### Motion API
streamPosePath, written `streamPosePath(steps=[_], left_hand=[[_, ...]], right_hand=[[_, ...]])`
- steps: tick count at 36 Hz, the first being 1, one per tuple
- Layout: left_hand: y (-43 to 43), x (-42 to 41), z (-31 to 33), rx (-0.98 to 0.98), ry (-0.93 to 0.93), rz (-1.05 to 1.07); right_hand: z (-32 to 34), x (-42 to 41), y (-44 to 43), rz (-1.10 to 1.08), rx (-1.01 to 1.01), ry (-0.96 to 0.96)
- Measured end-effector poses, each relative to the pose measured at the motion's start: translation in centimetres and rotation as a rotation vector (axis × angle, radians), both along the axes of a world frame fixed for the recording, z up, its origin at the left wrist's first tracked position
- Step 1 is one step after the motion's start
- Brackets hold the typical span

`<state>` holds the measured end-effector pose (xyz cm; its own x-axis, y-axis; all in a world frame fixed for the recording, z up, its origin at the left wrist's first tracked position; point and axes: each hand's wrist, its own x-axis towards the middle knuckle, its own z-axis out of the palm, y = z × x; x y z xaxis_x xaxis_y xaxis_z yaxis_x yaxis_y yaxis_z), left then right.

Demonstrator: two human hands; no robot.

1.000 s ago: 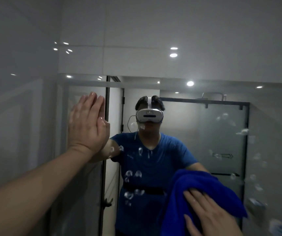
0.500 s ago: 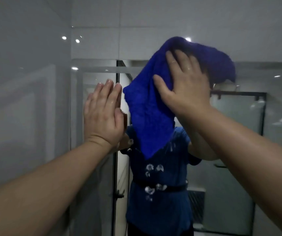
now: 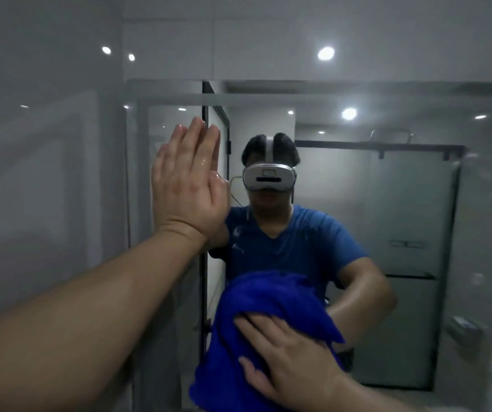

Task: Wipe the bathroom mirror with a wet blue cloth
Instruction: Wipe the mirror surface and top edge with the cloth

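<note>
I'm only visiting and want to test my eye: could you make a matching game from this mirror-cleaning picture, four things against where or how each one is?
Things
1. bare left hand
2. bare right hand
3. fluffy deep-blue cloth
4. white plastic headset

Places or states
A. bunched against the large wall mirror, low in view
B. flat, fingers straight, on the glass at upper left
C. spread on top of the cloth, pressing it
D. seen only as a reflection, near the centre

Pairs: 1-B, 2-C, 3-A, 4-D.

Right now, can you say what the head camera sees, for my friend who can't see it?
A right hand presses a blue cloth low on a bathroom mirror; the left hand rests flat, fingers straight, higher up.
</note>
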<state>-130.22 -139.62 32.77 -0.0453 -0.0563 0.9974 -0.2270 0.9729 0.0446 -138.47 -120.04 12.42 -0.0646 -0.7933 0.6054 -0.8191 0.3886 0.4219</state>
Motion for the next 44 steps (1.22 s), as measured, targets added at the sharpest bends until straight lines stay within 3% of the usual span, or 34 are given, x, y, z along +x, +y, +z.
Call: streamPosePath(steps=[5,7,11,17,21,25,31,35,39,42,44], left_hand=[[-0.2,0.0,0.0,-0.015,0.021,-0.010],[-0.2,-0.1,-0.1,-0.016,0.015,-0.014],[-0.3,-0.2,-0.2,-0.025,0.021,-0.020],[-0.6,-0.3,-0.5,-0.025,0.012,-0.041],[-0.7,-0.2,-0.1,-0.045,0.068,-0.168],[-1.1,0.1,-0.3,-0.049,0.120,-0.311],[-3.8,-0.7,0.1,-0.096,0.082,-0.256],[-2.4,0.1,-0.2,-0.082,0.078,-0.360],[-2.3,-0.1,-0.1,-0.118,0.093,-0.262],[-1.2,0.2,0.0,-0.058,0.088,-0.253],[-0.3,0.7,0.1,-0.020,0.067,-0.237]], right_hand=[[-0.5,-1.6,2.9,-0.018,0.172,0.247],[2.0,-2.5,4.3,0.078,0.191,0.231],[10.3,-4.3,5.4,0.148,-0.055,0.152],[25.8,-2.6,2.2,-0.128,-0.629,0.115],[27.6,-0.9,-1.2,-0.158,-0.790,0.111],[26.1,-0.2,-3.1,-0.045,-0.824,-0.005],[19.2,0.2,-4.5,0.074,-0.469,-0.072],[14.2,0.5,-4.3,0.150,-0.307,-0.091],[10.1,-0.1,-2.3,0.164,-0.092,-0.038],[6.3,-1.9,0.8,0.137,0.150,0.038],[5.0,-3.4,3.4,0.152,0.209,0.008]])
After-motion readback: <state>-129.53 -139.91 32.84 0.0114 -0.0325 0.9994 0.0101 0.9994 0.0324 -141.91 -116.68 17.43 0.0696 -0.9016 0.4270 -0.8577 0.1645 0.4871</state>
